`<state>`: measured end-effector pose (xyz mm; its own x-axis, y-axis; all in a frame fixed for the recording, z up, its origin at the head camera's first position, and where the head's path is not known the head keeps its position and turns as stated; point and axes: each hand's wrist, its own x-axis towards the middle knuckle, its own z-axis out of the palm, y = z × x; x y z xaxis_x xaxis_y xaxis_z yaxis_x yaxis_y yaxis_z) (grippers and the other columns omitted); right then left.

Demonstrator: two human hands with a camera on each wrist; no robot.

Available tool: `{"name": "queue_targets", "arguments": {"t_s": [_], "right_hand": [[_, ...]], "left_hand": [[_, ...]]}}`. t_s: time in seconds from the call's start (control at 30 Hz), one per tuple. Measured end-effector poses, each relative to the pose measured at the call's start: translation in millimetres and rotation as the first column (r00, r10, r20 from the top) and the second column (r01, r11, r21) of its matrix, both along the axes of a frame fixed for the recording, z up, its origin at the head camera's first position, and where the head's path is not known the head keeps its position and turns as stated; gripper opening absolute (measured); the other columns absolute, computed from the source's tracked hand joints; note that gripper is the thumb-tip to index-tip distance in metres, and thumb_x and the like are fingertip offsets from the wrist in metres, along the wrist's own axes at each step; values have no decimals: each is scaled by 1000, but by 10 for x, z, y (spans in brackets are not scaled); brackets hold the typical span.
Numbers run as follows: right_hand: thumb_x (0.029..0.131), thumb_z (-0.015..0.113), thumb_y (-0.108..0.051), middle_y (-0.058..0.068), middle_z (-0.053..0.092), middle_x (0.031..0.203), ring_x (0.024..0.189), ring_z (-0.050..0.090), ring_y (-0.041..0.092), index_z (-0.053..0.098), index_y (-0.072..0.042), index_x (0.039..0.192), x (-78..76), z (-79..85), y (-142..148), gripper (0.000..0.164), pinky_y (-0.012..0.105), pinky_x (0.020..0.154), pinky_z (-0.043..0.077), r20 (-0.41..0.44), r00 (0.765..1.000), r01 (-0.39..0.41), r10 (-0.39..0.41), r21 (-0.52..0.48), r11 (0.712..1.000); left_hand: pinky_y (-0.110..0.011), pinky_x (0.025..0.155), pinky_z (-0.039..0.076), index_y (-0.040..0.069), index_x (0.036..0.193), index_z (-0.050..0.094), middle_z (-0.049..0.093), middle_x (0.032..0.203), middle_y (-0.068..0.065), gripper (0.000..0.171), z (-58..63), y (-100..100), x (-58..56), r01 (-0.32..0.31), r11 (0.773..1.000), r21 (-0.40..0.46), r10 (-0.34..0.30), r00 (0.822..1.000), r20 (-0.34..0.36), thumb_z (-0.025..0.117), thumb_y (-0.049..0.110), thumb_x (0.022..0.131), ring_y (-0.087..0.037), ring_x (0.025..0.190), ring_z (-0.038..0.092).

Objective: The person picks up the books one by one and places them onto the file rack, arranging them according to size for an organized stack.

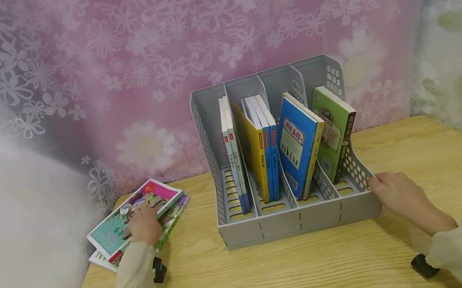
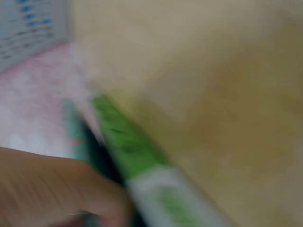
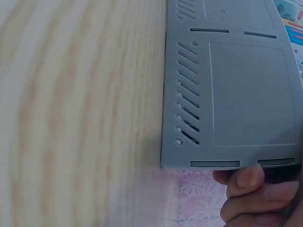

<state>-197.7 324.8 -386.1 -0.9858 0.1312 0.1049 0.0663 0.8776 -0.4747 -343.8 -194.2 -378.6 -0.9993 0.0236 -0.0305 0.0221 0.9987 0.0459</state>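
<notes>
My left hand [image 1: 144, 225] lies over the top book [image 1: 111, 233], teal and pink, at the table's left. Beneath it a second book [image 1: 178, 210] with a green edge sticks out. In the left wrist view the hand [image 2: 61, 189] is blurred beside the green spine [image 2: 125, 132]; I cannot tell whether its fingers pinch the top book. My right hand [image 1: 403, 200] grips the front right corner of a grey desktop book rack [image 1: 280, 227]. The right wrist view shows its curled fingers [image 3: 248, 177] at the rack's corner, next to the slotted front panel.
Books stand in the rack's compartments: two thin pale ones [image 1: 235, 163], several yellow and blue ones [image 1: 267, 158], a blue one [image 1: 299, 145] leaning, and a green one [image 1: 331, 135] leaning at right. A flowered curtain [image 1: 139, 78] hangs behind the wooden table [image 1: 279, 277].
</notes>
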Motion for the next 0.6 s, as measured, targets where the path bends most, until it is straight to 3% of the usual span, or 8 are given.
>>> {"name": "queue_targets", "arguments": {"t_s": [0.17, 0.27, 0.33, 0.43, 0.5, 0.53, 0.57, 0.6], "right_hand": [[100, 26, -26, 5, 46, 61, 60, 46, 22, 45, -11, 64, -3, -19, -35, 44, 32, 50, 33, -6, 1000, 6, -6, -17, 1000], [101, 26, -27, 5, 45, 61, 60, 45, 21, 45, -11, 64, 2, -31, -47, 44, 32, 49, 32, -4, 1000, 9, -9, -23, 1000], [101, 25, -27, 4, 44, 59, 57, 43, 20, 44, -11, 64, 13, -32, -51, 44, 32, 49, 32, 3, 1000, 14, -14, -27, 1000], [101, 24, -27, 4, 42, 59, 56, 42, 19, 44, -11, 64, 22, -20, -30, 45, 31, 49, 31, 2, 1000, 16, -16, -20, 1000], [101, 24, -28, 4, 42, 59, 56, 41, 20, 44, -11, 64, 24, -12, -20, 45, 31, 49, 31, 3, 1000, 18, -18, -20, 1000], [101, 24, -28, 4, 42, 59, 56, 41, 19, 44, -11, 64, 23, -12, -24, 45, 31, 49, 31, 3, 1000, 17, -17, -21, 1000], [101, 25, -28, 4, 42, 59, 56, 41, 19, 44, -11, 65, 18, -13, -27, 45, 32, 49, 31, 3, 1000, 17, -17, -23, 1000], [101, 25, -28, 4, 42, 59, 56, 42, 20, 45, -11, 65, 14, -13, -30, 45, 32, 49, 31, 4, 1000, 17, -17, -23, 1000]], "left_hand": [[-65, 83, 43, -9, 99, 66, 59, 111, -35, 20, -66, -97, -57, -191, 978, 78, 205, 948, -244, 52, 1, 89, -56, 103, 52], [-68, 98, 29, -6, 92, 71, 60, 113, -30, 17, -113, -179, -58, -155, 976, 153, 205, 887, -413, 54, -3, 87, -55, 107, 47], [-68, 104, 19, -4, 86, 73, 62, 110, -26, 17, -150, -246, -62, -56, 975, 214, 170, 809, -563, 57, -7, 83, -52, 105, 47], [-64, 111, 0, -4, 79, 74, 61, 109, -23, 25, -190, -344, -80, 136, 940, 313, 159, 636, -755, 54, -17, 72, -48, 110, 43], [-55, 114, -9, -5, 73, 72, 55, 118, -20, 28, -195, -392, -67, 208, 877, 433, 260, 552, -792, 50, -21, 67, -44, 124, 33], [-47, 116, -9, -6, 79, 71, 50, 125, -18, 30, -185, -417, -57, 241, 815, 526, 350, 519, -780, 49, -23, 66, -39, 131, 26], [-40, 117, -4, -7, 87, 69, 43, 131, -14, 35, -160, -437, -41, 271, 730, 628, 451, 500, -740, 48, -25, 65, -32, 135, 21], [-34, 118, 3, -6, 99, 65, 35, 139, -10, 43, -128, -452, -24, 314, 604, 733, 551, 501, -668, 45, -26, 66, -26, 138, 14]]}}
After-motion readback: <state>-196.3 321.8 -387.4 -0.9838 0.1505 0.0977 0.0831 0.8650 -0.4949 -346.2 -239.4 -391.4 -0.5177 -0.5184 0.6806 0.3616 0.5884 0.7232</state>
